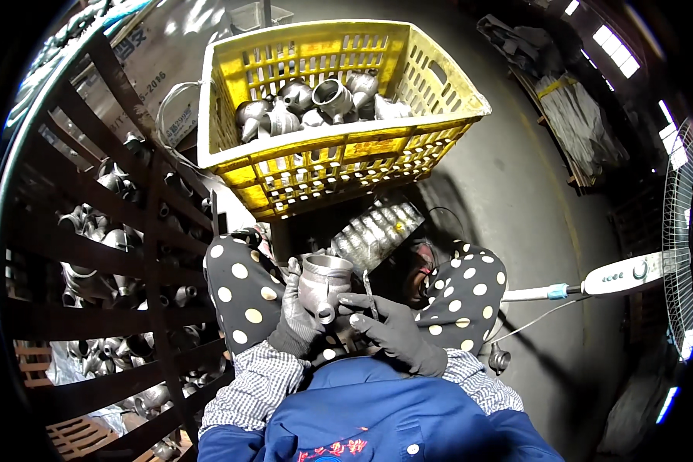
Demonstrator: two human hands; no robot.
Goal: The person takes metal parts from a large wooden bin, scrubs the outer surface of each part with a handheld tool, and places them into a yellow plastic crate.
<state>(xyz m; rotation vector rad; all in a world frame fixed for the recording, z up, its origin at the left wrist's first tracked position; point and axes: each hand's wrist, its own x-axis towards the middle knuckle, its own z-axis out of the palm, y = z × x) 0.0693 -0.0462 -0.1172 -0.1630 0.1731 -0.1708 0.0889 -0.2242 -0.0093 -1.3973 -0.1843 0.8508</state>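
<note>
My left hand (295, 317), in a dark grey glove, is closed around the side of a grey metal casting (321, 286). The casting has a wide round mouth turned upward and a short side port facing me. Close to its right side is my right hand (399, 333), gloved as well. A thin stick-like tool (370, 294) stands up between its fingers; its exact kind is unclear. Both hands are over my lap, between my polka-dot trouser legs. Beyond them lies a shiny ribbed silver block (379, 232), partly in shadow.
A yellow plastic crate (343, 143) with several similar castings (333, 98) stands ahead. On the left, a dark slatted metal cage (158, 254) holds many more. A fan (639, 271) lies toward the right. One small casting (500, 359) rests on the floor beside my right knee.
</note>
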